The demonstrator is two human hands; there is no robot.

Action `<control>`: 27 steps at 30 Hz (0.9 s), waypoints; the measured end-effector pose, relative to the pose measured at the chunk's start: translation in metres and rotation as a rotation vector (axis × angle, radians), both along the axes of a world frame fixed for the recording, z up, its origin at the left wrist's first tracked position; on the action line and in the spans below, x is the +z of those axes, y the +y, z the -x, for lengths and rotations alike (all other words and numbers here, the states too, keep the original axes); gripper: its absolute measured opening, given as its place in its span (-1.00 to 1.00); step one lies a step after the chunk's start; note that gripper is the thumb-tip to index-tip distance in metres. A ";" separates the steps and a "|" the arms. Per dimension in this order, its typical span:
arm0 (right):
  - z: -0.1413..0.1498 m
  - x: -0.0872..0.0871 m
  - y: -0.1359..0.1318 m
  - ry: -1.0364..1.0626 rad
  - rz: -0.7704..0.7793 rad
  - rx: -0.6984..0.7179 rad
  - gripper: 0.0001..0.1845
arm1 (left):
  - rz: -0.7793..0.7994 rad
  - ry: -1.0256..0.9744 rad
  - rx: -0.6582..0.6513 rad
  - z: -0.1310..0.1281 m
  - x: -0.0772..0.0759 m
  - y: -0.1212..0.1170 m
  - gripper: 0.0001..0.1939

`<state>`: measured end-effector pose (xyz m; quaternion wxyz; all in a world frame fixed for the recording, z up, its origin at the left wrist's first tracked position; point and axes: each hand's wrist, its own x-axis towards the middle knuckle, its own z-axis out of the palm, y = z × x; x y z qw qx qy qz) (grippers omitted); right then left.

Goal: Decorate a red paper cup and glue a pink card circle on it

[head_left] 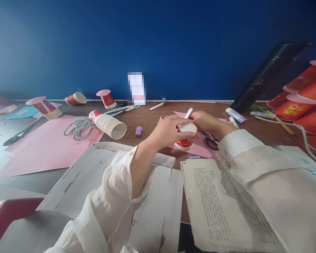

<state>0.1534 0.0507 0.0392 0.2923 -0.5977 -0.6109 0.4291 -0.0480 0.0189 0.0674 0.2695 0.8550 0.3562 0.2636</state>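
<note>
My left hand is closed around a small red paper cup, thumb across its front. The cup stands with its pale round end up, over a pink paper sheet. Behind the cup, my right hand is closed on a white pen-like stick that slants upward; its fingertips are partly hidden. Black-handled scissors lie on the pink paper by my right wrist.
Stacked paper cups, grey-handled scissors and a purple cap lie left. A purple glue stick and piled red cups are right. A phone leans at the wall. Printed pages lie in front.
</note>
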 end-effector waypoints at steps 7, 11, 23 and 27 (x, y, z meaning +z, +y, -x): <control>-0.010 0.001 -0.013 -0.018 -0.001 -0.075 -0.76 | -0.026 -0.026 -0.036 0.001 -0.002 0.001 -0.63; -0.014 0.002 -0.025 -0.151 -0.099 -0.119 -0.81 | -0.026 -0.017 -0.031 0.001 -0.003 0.001 -0.64; -0.017 0.008 -0.062 -0.368 -0.199 -0.236 -0.81 | -0.043 -0.008 -0.013 0.001 -0.003 0.001 -0.51; -0.020 0.003 -0.072 -0.362 -0.235 -0.245 -0.79 | -0.063 0.011 -0.004 0.000 -0.006 0.003 -0.48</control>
